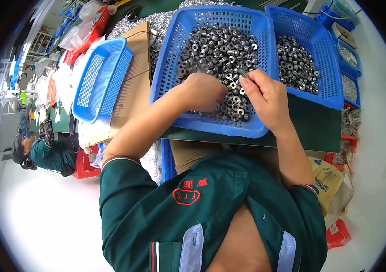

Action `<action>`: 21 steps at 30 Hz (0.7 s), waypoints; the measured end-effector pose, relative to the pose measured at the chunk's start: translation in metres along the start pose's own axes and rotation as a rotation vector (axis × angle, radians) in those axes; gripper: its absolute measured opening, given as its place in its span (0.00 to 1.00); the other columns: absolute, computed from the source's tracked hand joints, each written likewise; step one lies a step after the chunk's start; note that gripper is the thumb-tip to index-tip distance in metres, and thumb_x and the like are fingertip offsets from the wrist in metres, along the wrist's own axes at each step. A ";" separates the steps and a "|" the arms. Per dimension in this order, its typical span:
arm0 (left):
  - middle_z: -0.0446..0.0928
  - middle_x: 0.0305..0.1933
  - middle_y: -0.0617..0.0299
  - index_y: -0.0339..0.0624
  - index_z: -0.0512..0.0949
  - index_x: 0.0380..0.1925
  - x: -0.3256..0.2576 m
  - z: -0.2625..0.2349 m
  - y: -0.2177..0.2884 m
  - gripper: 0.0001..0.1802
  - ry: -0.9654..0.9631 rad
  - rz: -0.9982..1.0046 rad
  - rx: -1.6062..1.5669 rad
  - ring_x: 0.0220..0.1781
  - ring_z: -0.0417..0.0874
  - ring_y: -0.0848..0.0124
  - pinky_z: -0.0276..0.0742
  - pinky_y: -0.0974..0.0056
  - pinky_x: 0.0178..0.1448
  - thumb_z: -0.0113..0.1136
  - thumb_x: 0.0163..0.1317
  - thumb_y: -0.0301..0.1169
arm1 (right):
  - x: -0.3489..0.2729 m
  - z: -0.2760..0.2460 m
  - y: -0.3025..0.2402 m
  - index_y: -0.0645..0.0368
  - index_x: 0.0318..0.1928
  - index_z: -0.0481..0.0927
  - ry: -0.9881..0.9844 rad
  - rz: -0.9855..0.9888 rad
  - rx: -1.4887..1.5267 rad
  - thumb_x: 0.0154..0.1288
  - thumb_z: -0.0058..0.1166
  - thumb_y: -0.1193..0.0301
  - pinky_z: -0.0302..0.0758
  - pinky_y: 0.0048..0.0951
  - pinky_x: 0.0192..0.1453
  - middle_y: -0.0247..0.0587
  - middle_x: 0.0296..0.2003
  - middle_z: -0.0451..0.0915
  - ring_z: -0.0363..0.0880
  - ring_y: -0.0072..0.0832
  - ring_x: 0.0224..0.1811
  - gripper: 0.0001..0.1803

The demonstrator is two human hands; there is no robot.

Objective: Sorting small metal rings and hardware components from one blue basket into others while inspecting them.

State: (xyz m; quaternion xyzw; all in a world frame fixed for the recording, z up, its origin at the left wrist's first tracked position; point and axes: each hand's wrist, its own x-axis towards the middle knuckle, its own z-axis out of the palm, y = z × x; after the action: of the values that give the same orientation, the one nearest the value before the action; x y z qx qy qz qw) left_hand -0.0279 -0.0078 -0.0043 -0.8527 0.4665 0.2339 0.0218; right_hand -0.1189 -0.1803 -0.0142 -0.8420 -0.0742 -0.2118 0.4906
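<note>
A large blue perforated plastic basket [258, 131] in front of me holds a heap of small metal rings [222, 45] with round holes. My left hand [204, 92] is over the near left part of the heap, its fingers curled in. What it holds, if anything, is hidden beneath it. My right hand [267, 99] is at the basket's right side, thumb and forefinger pinched on a small grey metal piece [243, 73]. That piece looks short and narrow; its exact shape is too small to tell.
A second blue basket [333, 100] with more metal rings stands right. On the left a smaller blue basket [97, 119] leans on cardboard [131, 90]. Shiny metal parts [156, 22] are heaped behind. A person [48, 154] sits far left. A yellow sack [326, 181] stands lower right.
</note>
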 end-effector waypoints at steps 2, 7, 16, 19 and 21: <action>0.81 0.30 0.56 0.47 0.81 0.32 -0.001 0.005 -0.002 0.10 0.039 0.028 -0.037 0.37 0.83 0.54 0.76 0.52 0.40 0.58 0.46 0.27 | -0.001 0.000 -0.001 0.60 0.30 0.75 -0.005 -0.001 -0.003 0.65 0.57 0.68 0.65 0.32 0.22 0.45 0.18 0.73 0.70 0.37 0.16 0.10; 0.82 0.29 0.55 0.44 0.81 0.32 0.009 0.014 -0.013 0.06 0.119 0.112 -0.214 0.35 0.83 0.55 0.76 0.55 0.41 0.59 0.52 0.29 | -0.001 0.001 0.000 0.61 0.31 0.76 0.000 0.002 0.019 0.65 0.56 0.68 0.65 0.32 0.22 0.45 0.18 0.74 0.71 0.38 0.16 0.10; 0.82 0.33 0.55 0.41 0.81 0.33 0.013 0.013 -0.006 0.09 0.051 0.202 -0.312 0.37 0.83 0.59 0.76 0.57 0.43 0.63 0.49 0.28 | 0.001 0.001 0.000 0.60 0.31 0.76 -0.004 0.005 0.014 0.65 0.56 0.68 0.66 0.32 0.22 0.44 0.18 0.73 0.72 0.37 0.16 0.09; 0.83 0.33 0.55 0.44 0.82 0.34 0.015 0.012 -0.008 0.10 0.071 0.203 -0.319 0.37 0.83 0.58 0.77 0.57 0.43 0.63 0.49 0.30 | 0.001 0.001 0.000 0.60 0.31 0.76 -0.001 0.003 0.018 0.65 0.56 0.68 0.67 0.32 0.23 0.45 0.19 0.74 0.73 0.38 0.17 0.09; 0.83 0.34 0.56 0.46 0.83 0.35 0.017 0.011 -0.014 0.10 0.168 0.156 -0.342 0.38 0.83 0.57 0.77 0.57 0.43 0.63 0.51 0.33 | 0.001 0.002 -0.001 0.60 0.31 0.76 0.004 -0.012 0.013 0.65 0.56 0.68 0.67 0.33 0.23 0.45 0.19 0.75 0.74 0.38 0.18 0.09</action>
State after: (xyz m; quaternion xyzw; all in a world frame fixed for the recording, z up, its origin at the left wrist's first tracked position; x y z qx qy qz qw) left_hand -0.0124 -0.0105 -0.0235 -0.8218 0.4848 0.2388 -0.1803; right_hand -0.1176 -0.1782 -0.0134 -0.8379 -0.0797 -0.2161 0.4949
